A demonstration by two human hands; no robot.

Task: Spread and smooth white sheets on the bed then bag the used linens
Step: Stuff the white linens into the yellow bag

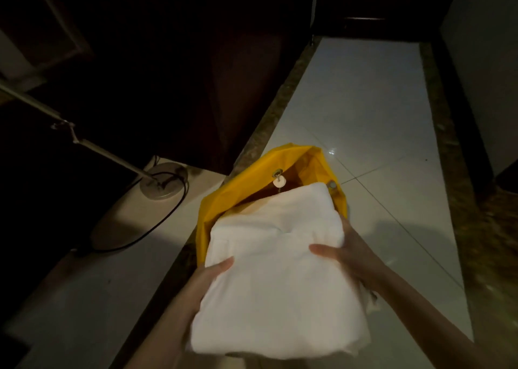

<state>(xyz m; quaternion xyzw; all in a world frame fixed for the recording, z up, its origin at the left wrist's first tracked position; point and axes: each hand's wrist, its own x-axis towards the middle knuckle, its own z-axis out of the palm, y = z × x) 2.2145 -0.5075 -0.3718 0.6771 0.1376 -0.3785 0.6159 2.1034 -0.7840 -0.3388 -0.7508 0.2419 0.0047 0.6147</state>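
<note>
Both hands, left hand [208,274] and right hand [340,246], clamp a folded white linen bundle [276,270], thumbs on top, other fingers hidden; its far edge enters the open yellow fabric bag [297,158]; white tiled floor [364,102] lies open toward 1 o'clock; a round-based floor lamp [164,182] stands at 10 o'clock.

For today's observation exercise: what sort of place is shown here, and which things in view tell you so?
Probably a dim hotel-style room or its entry. Both hands, left hand and right hand, grip a white linen bundle over a yellow bag on glossy floor tiles, beside a floor lamp.
</note>
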